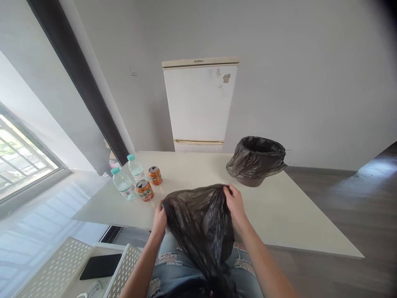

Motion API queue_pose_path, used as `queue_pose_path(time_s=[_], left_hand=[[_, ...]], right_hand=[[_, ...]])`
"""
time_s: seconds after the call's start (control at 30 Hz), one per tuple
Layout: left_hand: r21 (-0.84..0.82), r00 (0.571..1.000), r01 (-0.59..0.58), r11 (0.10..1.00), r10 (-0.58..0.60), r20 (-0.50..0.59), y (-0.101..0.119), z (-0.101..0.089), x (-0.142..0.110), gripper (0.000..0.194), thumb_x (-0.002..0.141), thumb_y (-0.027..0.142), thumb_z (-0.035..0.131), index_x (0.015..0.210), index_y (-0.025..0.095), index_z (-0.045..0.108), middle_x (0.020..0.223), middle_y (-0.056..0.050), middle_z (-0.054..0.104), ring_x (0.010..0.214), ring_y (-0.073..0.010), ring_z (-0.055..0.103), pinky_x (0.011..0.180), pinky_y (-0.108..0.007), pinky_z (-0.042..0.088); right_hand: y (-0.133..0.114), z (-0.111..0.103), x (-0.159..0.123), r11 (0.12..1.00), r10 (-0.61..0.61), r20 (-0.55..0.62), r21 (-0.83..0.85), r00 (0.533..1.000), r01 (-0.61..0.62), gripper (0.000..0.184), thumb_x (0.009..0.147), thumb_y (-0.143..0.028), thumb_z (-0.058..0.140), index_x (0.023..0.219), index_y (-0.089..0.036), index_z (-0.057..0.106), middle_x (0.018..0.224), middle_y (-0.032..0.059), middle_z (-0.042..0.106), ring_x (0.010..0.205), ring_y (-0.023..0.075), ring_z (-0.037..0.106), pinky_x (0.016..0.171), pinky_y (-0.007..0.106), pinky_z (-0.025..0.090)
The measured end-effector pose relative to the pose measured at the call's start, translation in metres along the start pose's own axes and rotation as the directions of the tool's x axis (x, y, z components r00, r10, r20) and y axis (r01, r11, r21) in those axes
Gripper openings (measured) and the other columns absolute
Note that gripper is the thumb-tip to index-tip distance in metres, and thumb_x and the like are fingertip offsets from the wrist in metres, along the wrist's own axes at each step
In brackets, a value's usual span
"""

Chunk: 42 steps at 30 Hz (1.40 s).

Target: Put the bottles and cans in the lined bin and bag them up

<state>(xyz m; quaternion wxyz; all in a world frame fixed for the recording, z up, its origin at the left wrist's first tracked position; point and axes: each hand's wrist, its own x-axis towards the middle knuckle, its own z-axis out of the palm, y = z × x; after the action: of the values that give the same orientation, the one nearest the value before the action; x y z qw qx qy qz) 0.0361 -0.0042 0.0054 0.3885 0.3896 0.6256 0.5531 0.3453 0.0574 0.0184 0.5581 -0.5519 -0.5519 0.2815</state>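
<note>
A black plastic garbage bag (198, 219) is stretched between my two hands, its lower part hanging over my lap. My left hand (159, 217) grips the bag's upper left edge, and my right hand (235, 203) pinches its upper right corner. Behind it to the right, a bin lined with another black bag (256, 159) stands on the table (297, 211); that bag's top is folded over the rim. On the table's left side are two orange drink cans (144, 191) and two clear plastic bottles (123, 184) with teal caps.
A white refrigerator (200, 103) stands against the wall beyond the table. At the lower left, a white perforated basket (58, 269) holds a dark flat object (101, 266) and a white cable or plug (90, 290). A barred window (23, 153) is at the left.
</note>
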Motion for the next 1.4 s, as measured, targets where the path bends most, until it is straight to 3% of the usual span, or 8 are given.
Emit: queue_pose_path(time_s=[0.2, 0.37, 0.5, 0.6, 0.73, 0.8, 0.97, 1.4], left_hand=[[-0.131, 0.919, 0.175, 0.976, -0.114, 0.377, 0.013, 0.013, -0.02, 0.051, 0.071, 0.04, 0.077, 0.116, 0.022, 0.062, 0.085, -0.001, 0.072, 0.07, -0.0165, 0.065, 0.063, -0.025, 0.048], [-0.149, 0.998, 0.057, 0.987, -0.058, -0.001, 0.033, 0.008, 0.015, 0.039, 0.073, 0.041, 0.069, 0.104, 0.019, 0.06, 0.08, -0.001, 0.066, 0.061, -0.0128, 0.056, 0.056, -0.024, 0.041], [0.155, 0.929, -0.253, 0.955, 0.285, -0.235, 0.065, 0.013, 0.001, 0.025, 0.085, 0.035, 0.061, 0.106, 0.021, 0.06, 0.109, -0.009, 0.069, 0.092, -0.0204, 0.067, 0.076, -0.033, 0.053], [0.35, 0.821, -0.54, 0.765, 0.57, 0.023, 0.086, 0.041, -0.055, 0.034, 0.097, 0.038, 0.058, 0.128, 0.023, 0.058, 0.13, -0.014, 0.065, 0.124, -0.0296, 0.062, 0.104, -0.048, 0.051], [0.386, 0.692, -0.722, 0.575, 0.573, 0.44, 0.091, 0.087, -0.119, 0.107, 0.075, 0.046, 0.086, 0.162, 0.023, 0.027, 0.166, -0.019, 0.037, 0.157, -0.0456, 0.03, 0.123, -0.068, 0.032], [0.389, 0.67, -0.741, 0.547, 0.569, 0.477, 0.087, 0.101, -0.127, 0.12, 0.071, 0.037, 0.086, 0.166, 0.021, 0.015, 0.17, -0.02, 0.031, 0.159, -0.0479, 0.023, 0.124, -0.073, 0.025], [0.364, 0.7, -0.711, 0.602, 0.551, 0.455, 0.082, 0.108, -0.115, 0.072, 0.077, 0.006, 0.06, 0.146, 0.023, 0.046, 0.128, -0.012, 0.071, 0.124, -0.0333, 0.065, 0.113, -0.057, 0.043], [0.592, 0.699, -0.711, 0.379, 0.475, 0.535, 0.07, 0.093, -0.07, 0.015, 0.076, 0.011, 0.069, 0.084, 0.023, 0.072, 0.128, -0.014, 0.061, 0.124, -0.0375, 0.054, 0.109, -0.061, 0.037]], right_hand=[[-0.031, -0.03, 0.004, 0.998, -0.033, -0.442, 0.033, 0.897, 0.053, 0.034, 0.098, -0.049, 0.052, 0.103, -0.019, 0.068, 0.1, 0.008, 0.071, 0.096, 0.0241, 0.063, 0.09, 0.036, 0.047], [-0.026, -0.068, -0.004, 0.971, -0.139, -0.514, -0.24, 0.846, 0.014, 0.031, 0.093, -0.047, 0.054, 0.096, -0.019, 0.066, 0.104, 0.0117, 0.063, 0.087, 0.0233, 0.058, 0.084, 0.037, 0.045], [-0.023, -0.079, -0.011, 0.959, -0.053, -0.48, -0.269, 0.876, -0.089, 0.026, 0.094, -0.048, 0.051, 0.089, -0.023, 0.058, 0.088, 0.0076, 0.064, 0.079, 0.0234, 0.056, 0.075, 0.035, 0.041], [-0.03, -0.067, -0.018, 0.971, 0.007, -0.462, -0.211, 0.887, -0.117, 0.026, 0.093, -0.049, 0.054, 0.089, -0.023, 0.056, 0.086, 0.0068, 0.067, 0.079, 0.0241, 0.058, 0.074, 0.035, 0.042], [-0.065, -0.045, -0.033, 0.995, -0.024, 0.024, -0.093, 0.999, 0.026, 0.024, 0.092, -0.046, 0.06, 0.083, -0.024, 0.06, 0.079, 0.003, 0.066, 0.077, 0.0226, 0.059, 0.073, 0.033, 0.046], [-0.093, -0.039, -0.046, 0.993, -0.093, 0.382, -0.029, 0.92, 0.113, 0.019, 0.093, -0.039, 0.062, 0.082, -0.024, 0.065, 0.081, 0.0015, 0.066, 0.076, 0.0206, 0.059, 0.073, 0.032, 0.047], [-0.146, -0.042, -0.073, 0.976, -0.165, 0.559, -0.029, 0.812, 0.218, 0.011, 0.093, -0.021, 0.062, 0.088, -0.026, 0.071, 0.091, 0.0009, 0.069, 0.083, 0.0189, 0.061, 0.074, 0.029, 0.047], [-0.09, -0.081, -0.052, 0.944, 0.131, 0.007, 0.303, 0.991, -0.127, 0.032, 0.091, -0.052, 0.076, 0.086, -0.022, 0.068, 0.067, -0.0001, 0.053, 0.059, 0.0163, 0.049, 0.056, 0.031, 0.043]])
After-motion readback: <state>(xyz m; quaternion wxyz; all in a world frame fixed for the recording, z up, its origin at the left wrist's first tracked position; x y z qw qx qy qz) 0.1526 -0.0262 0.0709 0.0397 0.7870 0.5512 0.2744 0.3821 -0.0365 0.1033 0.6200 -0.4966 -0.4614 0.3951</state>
